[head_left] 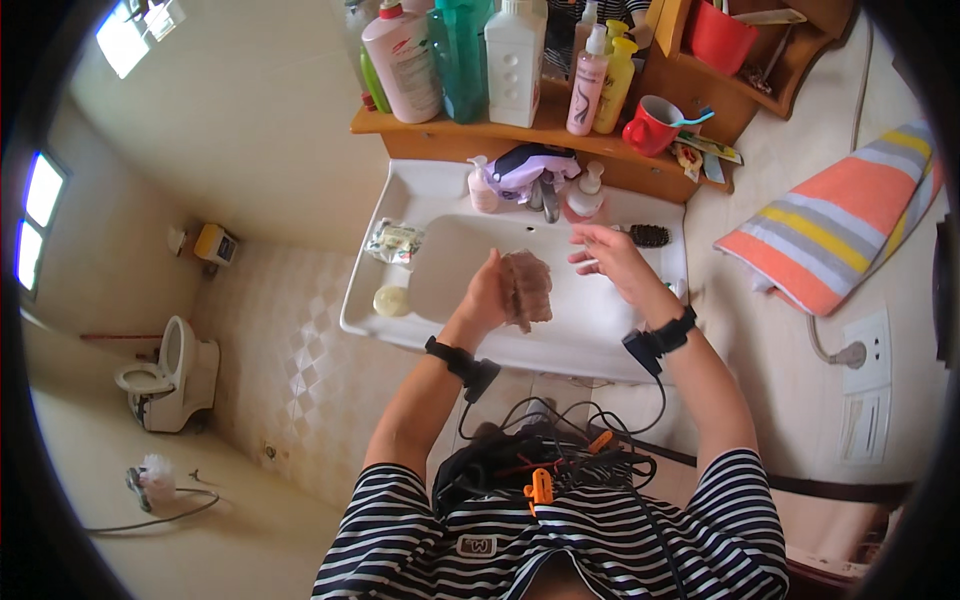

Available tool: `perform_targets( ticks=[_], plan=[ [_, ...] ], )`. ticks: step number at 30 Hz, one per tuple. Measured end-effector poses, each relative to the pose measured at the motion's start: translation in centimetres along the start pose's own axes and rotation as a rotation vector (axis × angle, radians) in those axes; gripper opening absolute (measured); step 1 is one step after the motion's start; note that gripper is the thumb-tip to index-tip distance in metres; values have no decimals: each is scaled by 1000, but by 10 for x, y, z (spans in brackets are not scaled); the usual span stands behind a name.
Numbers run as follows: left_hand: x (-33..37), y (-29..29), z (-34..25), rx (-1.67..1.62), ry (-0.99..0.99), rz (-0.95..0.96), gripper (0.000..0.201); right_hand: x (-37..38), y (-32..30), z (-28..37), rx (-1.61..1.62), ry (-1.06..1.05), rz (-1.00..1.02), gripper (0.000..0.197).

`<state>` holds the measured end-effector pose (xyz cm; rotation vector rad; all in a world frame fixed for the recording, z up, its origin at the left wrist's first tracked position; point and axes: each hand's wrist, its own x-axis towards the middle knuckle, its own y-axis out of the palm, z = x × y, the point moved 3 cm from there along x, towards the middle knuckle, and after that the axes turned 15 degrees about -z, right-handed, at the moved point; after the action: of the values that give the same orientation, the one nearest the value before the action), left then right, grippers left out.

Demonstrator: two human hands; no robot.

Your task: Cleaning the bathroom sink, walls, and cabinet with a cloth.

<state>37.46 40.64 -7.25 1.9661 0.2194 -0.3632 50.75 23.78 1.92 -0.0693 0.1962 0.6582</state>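
My left hand [486,296] is over the white sink [440,232], closed on a crumpled, brownish-pink piece of thin cloth [530,288]. Part of the cloth hangs down past the palm. To the right of it, my right hand [608,257] is raised above the basin, fingers apart and nothing in it. Behind the hands stands the metal faucet [549,203], with a purple and black cloth item [530,170] draped at it. Near my right fingers, a black hairbrush [650,236] rests on the sink's right rim.
A pale pump bottle [483,190] and a pink pump bottle [584,204] flank the faucet. On the left rim sit a packet [395,242] and a pale round piece [391,300]. Bottles and a red mug [652,126] line the wooden shelf [460,128]. A striped towel [830,225] hangs at right.
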Motion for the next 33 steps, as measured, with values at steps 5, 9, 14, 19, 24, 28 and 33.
perform_targets(
  ticks=[5, 9, 14, 19, 24, 28, 33],
  plan=[
    [23, 13, -12, 112, 27, 54, 75, 87, 1, -19, 254, 71, -21, 41],
    [64, -3, -15, 23, -47, -144, 66, 138, 3, -50, 463, 285, -38, 11],
    [110, -31, -25, 83, -143, 28, 65, 164, 8, -69, 650, 283, -156, 17],
    [147, -41, -37, 121, -333, 105, 57, 166, 14, -51, 717, 223, -240, 31],
    [175, -63, -33, 194, -304, 6, 48, 174, 16, -56, 898, 276, -221, 33],
    [186, -76, -30, 143, -310, -18, 45, 165, 20, -29, 860, 148, -115, 33],
    [167, -42, -36, 255, -333, -30, 44, 143, -3, -34, 533, 218, -234, 38]
  ],
)
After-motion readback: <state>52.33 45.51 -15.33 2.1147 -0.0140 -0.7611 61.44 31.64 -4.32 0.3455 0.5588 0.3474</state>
